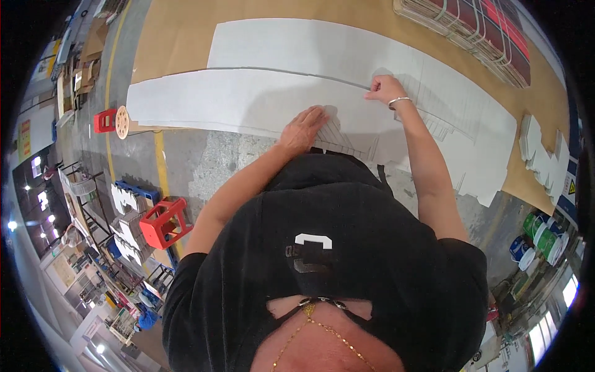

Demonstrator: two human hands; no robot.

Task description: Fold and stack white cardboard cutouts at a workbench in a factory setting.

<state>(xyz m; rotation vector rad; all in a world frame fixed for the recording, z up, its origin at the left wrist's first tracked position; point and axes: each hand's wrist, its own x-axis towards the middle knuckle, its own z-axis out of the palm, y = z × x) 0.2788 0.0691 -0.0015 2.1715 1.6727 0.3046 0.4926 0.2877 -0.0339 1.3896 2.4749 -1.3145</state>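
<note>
A long white cardboard sheet (204,93) lies across the brown work surface in front of me, its near edge against my body. Behind it lies a second white cardboard sheet (279,43), and a dark gap runs between the two. My left hand (304,129) rests flat on the near sheet, fingers stretched out, close to some cut slits (338,139). My right hand (385,88) is closed in a pinch at the right end of the dark gap. Whatever its fingers hold is hidden or too small to make out. More slits mark the cardboard right of that hand.
Bundled flat boards (468,37) sit at the far right of the brown surface (180,37). White cut pieces (539,146) lie by its right edge. A red stool (166,223) stands on the floor at left, and several buckets (545,239) stand at right.
</note>
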